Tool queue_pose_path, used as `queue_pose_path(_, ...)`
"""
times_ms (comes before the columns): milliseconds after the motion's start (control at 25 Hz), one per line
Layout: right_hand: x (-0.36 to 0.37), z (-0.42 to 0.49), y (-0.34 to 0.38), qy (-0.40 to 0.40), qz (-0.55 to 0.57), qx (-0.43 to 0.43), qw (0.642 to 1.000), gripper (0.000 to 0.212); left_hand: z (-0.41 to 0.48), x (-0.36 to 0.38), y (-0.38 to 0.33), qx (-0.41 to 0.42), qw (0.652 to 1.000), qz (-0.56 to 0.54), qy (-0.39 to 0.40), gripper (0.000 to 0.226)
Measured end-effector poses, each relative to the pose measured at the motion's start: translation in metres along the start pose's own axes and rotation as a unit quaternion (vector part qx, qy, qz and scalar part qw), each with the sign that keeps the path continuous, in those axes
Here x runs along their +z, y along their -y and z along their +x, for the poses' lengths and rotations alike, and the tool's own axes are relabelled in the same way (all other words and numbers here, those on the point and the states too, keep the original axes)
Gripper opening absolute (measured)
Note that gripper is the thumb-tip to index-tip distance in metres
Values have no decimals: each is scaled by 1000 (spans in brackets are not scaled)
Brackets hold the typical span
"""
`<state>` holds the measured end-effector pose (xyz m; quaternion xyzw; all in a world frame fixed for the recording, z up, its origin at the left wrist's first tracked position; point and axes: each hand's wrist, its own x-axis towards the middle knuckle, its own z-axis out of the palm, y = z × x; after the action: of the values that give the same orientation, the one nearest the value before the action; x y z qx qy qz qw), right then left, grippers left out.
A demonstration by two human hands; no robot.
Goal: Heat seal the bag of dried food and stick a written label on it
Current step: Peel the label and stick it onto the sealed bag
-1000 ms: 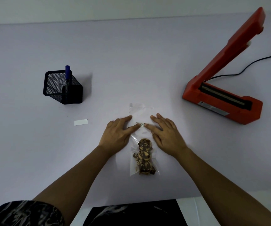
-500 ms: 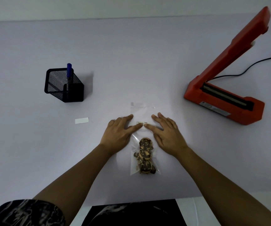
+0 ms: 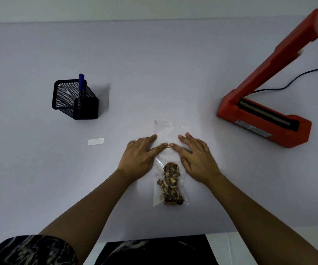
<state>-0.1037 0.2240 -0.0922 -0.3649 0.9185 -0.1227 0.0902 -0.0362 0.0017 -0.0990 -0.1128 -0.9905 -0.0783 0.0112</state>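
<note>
Left hand (image 3: 138, 156) and right hand (image 3: 197, 158) stay flat, straight fingers (image 3: 159, 148) still pressing the label (image 3: 167, 146) onto the bag (image 3: 164, 130); right of the fingers, an open heat sealer (image 3: 265, 121) on the pale desk (image 3: 154, 64).

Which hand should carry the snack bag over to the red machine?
Probably the right hand: the red sealer stands open on its side of the bag; the left hand would have to cross over.

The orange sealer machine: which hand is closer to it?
Right. The right hand lies left of the sealer; the left hand is farther, across the bag.
</note>
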Motion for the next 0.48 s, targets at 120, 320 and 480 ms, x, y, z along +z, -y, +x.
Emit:
queue_pose_path(120, 0, 0, 0, 0, 1, 2, 1000, 49, 0, 0, 0, 1, 1000, -3, -9, 45)
queue_pose_path(320, 2, 0, 0, -5, 6, 10, 1000, 47, 0, 2, 1, 8, 999, -19, -38, 42)
queue_pose_path(480, -1, 0, 2, -5, 8, 14, 1000, 48, 1, 0, 0, 1, 999, -22, -47, 41)
